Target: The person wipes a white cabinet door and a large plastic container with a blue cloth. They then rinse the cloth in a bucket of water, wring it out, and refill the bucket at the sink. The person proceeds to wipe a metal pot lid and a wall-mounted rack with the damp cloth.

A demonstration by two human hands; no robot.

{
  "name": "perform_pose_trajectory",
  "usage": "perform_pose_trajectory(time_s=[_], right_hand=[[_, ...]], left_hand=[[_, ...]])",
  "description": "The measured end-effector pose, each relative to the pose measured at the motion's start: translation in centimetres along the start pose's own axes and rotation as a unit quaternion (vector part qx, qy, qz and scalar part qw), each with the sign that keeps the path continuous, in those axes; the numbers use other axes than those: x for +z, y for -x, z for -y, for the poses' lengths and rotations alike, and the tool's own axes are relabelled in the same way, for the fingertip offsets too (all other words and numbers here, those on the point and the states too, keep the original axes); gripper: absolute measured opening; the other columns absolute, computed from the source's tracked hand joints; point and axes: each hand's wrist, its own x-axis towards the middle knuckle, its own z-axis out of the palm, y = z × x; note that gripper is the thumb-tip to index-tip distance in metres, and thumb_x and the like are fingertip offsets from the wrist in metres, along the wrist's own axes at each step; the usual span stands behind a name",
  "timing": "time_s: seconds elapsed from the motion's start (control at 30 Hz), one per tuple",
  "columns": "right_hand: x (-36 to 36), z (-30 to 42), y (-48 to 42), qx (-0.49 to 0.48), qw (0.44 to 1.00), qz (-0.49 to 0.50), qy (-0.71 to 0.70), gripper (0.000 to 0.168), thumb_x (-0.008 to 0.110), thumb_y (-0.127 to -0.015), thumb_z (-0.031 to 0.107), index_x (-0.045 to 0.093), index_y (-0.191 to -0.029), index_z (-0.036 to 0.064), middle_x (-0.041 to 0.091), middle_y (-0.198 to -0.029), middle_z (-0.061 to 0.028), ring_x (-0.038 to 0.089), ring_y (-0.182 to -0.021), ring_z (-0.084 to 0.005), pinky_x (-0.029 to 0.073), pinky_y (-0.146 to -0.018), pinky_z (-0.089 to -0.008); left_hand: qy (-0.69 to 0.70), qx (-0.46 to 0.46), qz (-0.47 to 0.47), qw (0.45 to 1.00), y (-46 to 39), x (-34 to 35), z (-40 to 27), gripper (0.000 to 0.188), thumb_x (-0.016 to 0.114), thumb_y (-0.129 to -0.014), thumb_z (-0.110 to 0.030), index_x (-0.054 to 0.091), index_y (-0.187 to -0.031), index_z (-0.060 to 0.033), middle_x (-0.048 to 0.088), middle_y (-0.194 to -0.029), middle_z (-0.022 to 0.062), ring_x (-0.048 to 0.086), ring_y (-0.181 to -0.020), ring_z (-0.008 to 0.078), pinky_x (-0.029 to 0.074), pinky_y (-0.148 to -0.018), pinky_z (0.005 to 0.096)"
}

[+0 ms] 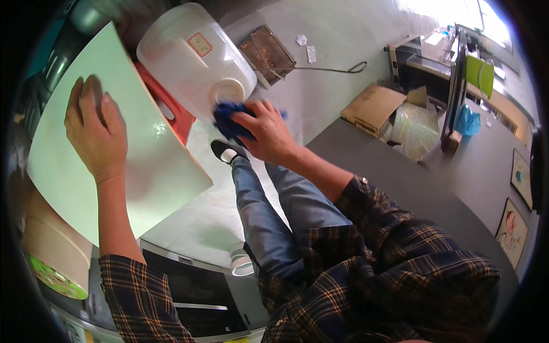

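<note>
My left hand [98, 128] rests palm down on a glossy white tabletop [146, 206] with a thin brown edge, its fingers slightly apart and nothing in them. A crumpled dark blue cloth [229, 120] is bunched in my right hand [270, 133], which is off the tabletop's right side and slightly blurred. Just beyond the cloth is a large translucent white plastic jug [184, 47] with a round cream cap [229, 90] and a small label bearing writing. In this view the cloth overlaps the jug's lower end; whether they touch, I cannot tell.
A red plastic stool [184, 122] shows between tabletop and jug. A rusty metal tray [268, 53] and a long wire hook [330, 69] lie beyond. To the right, a cardboard box [373, 107] stands by a grey surface [369, 158]. Behind my legs is a dark-fronted cabinet [201, 291].
</note>
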Motion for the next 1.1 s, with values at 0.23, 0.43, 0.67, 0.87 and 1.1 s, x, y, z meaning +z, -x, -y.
perform_pose_trajectory(time_s=[0.23,0.43,0.67,0.87,1.1], right_hand=[[1.1,0.5,-11.2,-0.216,0.897,0.089,0.376,0.017,0.068,-0.075,0.025,0.075,-0.09,0.021,0.057,-0.11,-0.001,0.05,-0.109,-0.0222,0.042,-0.082,-0.0373],[-0.5,-4.6,-11.8,0.04,0.992,0.071,0.095,0.041,0.066,-0.075,0.023,0.071,-0.116,0.021,0.059,-0.119,-0.0131,0.056,-0.115,-0.032,0.053,-0.086,-0.0461],[1.5,-11.3,-8.0,0.17,0.931,-0.221,-0.237,0.048,0.065,-0.07,0.018,0.069,-0.119,0.019,0.052,-0.13,-0.0147,0.052,-0.119,-0.035,0.047,-0.102,-0.0404],[12.1,-3.1,-3.9,0.282,0.761,-0.538,-0.228,0.054,0.057,-0.074,0.007,0.051,-0.128,0.008,0.044,-0.131,-0.0251,0.042,-0.115,-0.0462,0.04,-0.095,-0.0527],[21.6,1.6,5.7,0.481,0.369,-0.155,-0.78,0.017,0.05,-0.084,0.011,0.066,-0.086,0.006,0.067,-0.082,-0.0097,0.063,-0.074,-0.0203,0.049,-0.067,-0.0373]], left_hand=[[0.015,0.019,0.002,1.0,-0.8,0.2,-0.2,0.037,0.047,-0.1,-0.027,0.056,-0.129,-0.0055,0.056,-0.133,0.0167,0.054,-0.119,0.0352,0.045,-0.097,0.0434],[-0.018,0.021,0.016,0.999,0.3,0.1,0.5,0.038,0.049,-0.099,-0.028,0.058,-0.127,-0.0033,0.057,-0.13,0.0179,0.053,-0.12,0.0363,0.044,-0.098,0.044],[-0.016,0.024,0.025,0.999,0.1,-0.1,0.0,0.039,0.049,-0.098,-0.029,0.058,-0.126,-0.0023,0.058,-0.127,0.0197,0.054,-0.117,0.0385,0.044,-0.098,0.0459],[-0.018,0.018,0.06,0.998,0.4,-0.6,-0.6,0.043,0.047,-0.099,-0.03,0.054,-0.128,0.0017,0.056,-0.127,0.0243,0.052,-0.118,0.0404,0.042,-0.101,0.0456],[-0.007,0.006,0.088,0.996,-1.0,-0.6,1.4,0.052,0.044,-0.1,-0.035,0.051,-0.13,0.0062,0.051,-0.13,0.0275,0.051,-0.117,0.0415,0.04,-0.102,0.0461]])
